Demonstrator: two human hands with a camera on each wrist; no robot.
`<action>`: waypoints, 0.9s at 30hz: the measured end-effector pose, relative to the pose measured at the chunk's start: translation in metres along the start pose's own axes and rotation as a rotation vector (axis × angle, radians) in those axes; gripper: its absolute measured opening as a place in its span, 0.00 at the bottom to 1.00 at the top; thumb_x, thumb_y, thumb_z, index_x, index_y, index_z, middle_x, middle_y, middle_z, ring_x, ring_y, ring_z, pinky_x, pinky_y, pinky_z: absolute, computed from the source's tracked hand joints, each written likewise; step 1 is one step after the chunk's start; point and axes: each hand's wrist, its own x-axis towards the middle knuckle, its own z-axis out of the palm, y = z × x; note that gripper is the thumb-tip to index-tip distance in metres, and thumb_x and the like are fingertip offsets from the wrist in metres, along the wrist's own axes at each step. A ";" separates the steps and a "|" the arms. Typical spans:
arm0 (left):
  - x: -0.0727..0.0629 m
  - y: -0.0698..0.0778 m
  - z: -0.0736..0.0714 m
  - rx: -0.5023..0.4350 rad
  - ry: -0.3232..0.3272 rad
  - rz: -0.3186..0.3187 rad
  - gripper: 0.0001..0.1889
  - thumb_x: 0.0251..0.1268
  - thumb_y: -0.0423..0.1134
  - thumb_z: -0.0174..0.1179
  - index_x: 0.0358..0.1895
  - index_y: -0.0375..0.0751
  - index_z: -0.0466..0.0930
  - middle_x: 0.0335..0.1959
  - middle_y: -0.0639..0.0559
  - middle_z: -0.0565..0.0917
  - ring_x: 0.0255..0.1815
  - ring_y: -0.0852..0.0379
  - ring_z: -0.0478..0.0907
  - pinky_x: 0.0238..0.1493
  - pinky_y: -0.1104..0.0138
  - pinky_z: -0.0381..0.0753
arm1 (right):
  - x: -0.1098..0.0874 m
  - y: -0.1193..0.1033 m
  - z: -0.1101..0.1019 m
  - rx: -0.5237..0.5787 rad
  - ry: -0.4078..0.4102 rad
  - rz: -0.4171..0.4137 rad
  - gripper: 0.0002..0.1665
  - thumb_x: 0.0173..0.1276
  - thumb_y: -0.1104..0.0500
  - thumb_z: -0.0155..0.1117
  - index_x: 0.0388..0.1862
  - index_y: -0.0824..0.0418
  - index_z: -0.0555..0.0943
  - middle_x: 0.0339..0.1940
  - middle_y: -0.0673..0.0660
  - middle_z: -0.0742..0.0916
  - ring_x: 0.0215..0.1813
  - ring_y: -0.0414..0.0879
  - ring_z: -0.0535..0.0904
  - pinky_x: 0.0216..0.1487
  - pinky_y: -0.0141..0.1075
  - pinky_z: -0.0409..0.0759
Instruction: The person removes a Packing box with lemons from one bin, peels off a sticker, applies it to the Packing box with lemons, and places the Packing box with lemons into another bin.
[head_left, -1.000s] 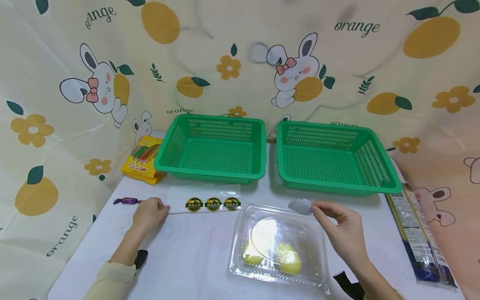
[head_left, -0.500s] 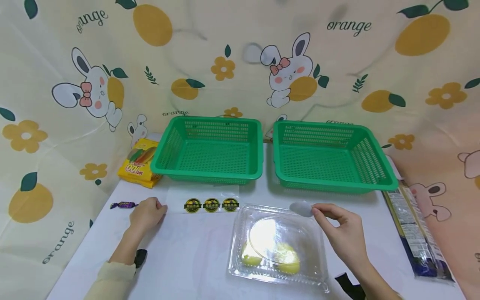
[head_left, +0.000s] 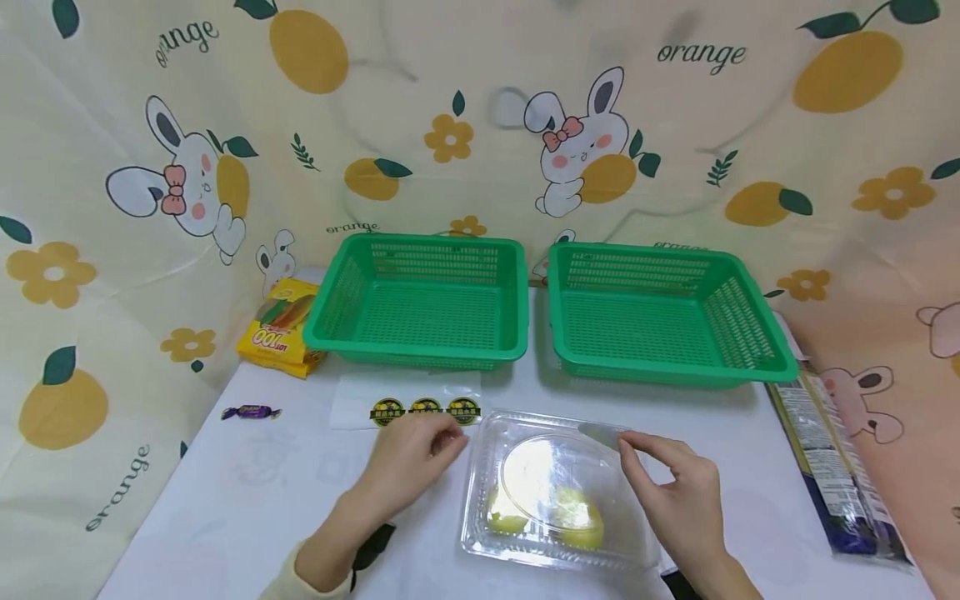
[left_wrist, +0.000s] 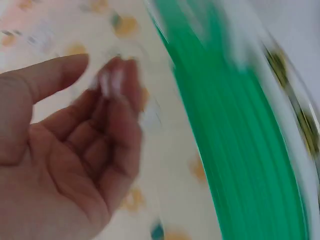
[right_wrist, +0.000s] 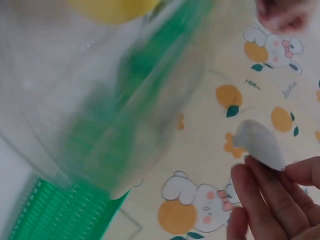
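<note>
Pale oval sticker [right_wrist: 259, 142]: gripped at one end between the thumb and fingertips of the right hand [head_left: 682, 500], with its free end projecting. In the head view it overlaps the far right corner of the clear clamshell container [head_left: 618, 517]; whether it touches the lid cannot be told.

The container stands lid-up on the worktop [head_left: 225, 500], right of centre, and encloses two fruits, a left yellow-green fruit [head_left: 507, 514] and a right yellow-green fruit [head_left: 579, 521].

Left hand [head_left: 408, 462]: relaxed and unloaded, fingers loosely bent, thumb separated from the fingertips. It is positioned just left of the container, partly covering the middle label of the sticker sheet [head_left: 352, 404]. The sheet lies flat, bearing three round black-and-gold labels.

Purple wrapped candy [head_left: 251, 412]: near the worktop's left edge. Yellow snack packet [head_left: 277, 337]: at the far left corner, against the left green basket [head_left: 416, 356]. The right green basket [head_left: 675, 369] stands beside it along the far edge. Long plastic packet [head_left: 840, 467]: along the right edge. Printed cloth [head_left: 450, 75]: behind the worktop.
</note>
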 end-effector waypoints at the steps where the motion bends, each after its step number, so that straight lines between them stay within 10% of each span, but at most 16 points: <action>1: 0.001 0.009 0.008 -0.103 -0.038 0.021 0.03 0.65 0.37 0.65 0.33 0.44 0.86 0.23 0.60 0.80 0.25 0.68 0.72 0.29 0.71 0.76 | -0.002 -0.001 0.002 -0.025 0.028 -0.073 0.03 0.61 0.70 0.68 0.33 0.68 0.88 0.30 0.58 0.90 0.34 0.42 0.85 0.46 0.19 0.75; 5: 0.012 0.040 0.036 -0.584 -0.191 0.007 0.08 0.67 0.39 0.65 0.38 0.38 0.87 0.27 0.50 0.85 0.24 0.65 0.77 0.25 0.73 0.78 | -0.006 -0.008 0.011 -0.119 0.147 -0.314 0.19 0.73 0.56 0.59 0.31 0.69 0.88 0.29 0.60 0.90 0.26 0.52 0.84 0.40 0.32 0.78; 8: 0.021 0.055 0.054 -0.731 -0.181 -0.028 0.11 0.66 0.42 0.67 0.38 0.36 0.88 0.25 0.47 0.85 0.20 0.64 0.77 0.19 0.75 0.73 | -0.004 -0.018 0.018 -0.180 0.217 -0.443 0.22 0.75 0.57 0.55 0.29 0.70 0.87 0.28 0.61 0.89 0.24 0.54 0.84 0.33 0.42 0.79; 15: 0.031 0.064 0.075 -0.834 -0.053 -0.067 0.13 0.65 0.38 0.67 0.28 0.30 0.86 0.19 0.45 0.82 0.15 0.63 0.76 0.16 0.75 0.70 | -0.001 -0.031 0.024 -0.263 0.275 -0.646 0.17 0.71 0.66 0.55 0.26 0.72 0.86 0.27 0.63 0.89 0.25 0.56 0.86 0.26 0.47 0.79; 27: 0.028 0.061 0.073 -0.866 -0.055 -0.035 0.09 0.64 0.32 0.65 0.31 0.26 0.85 0.23 0.32 0.83 0.17 0.64 0.78 0.16 0.77 0.70 | -0.008 -0.032 0.024 -0.274 0.182 -0.672 0.19 0.74 0.63 0.54 0.30 0.70 0.88 0.30 0.64 0.89 0.29 0.57 0.87 0.30 0.47 0.80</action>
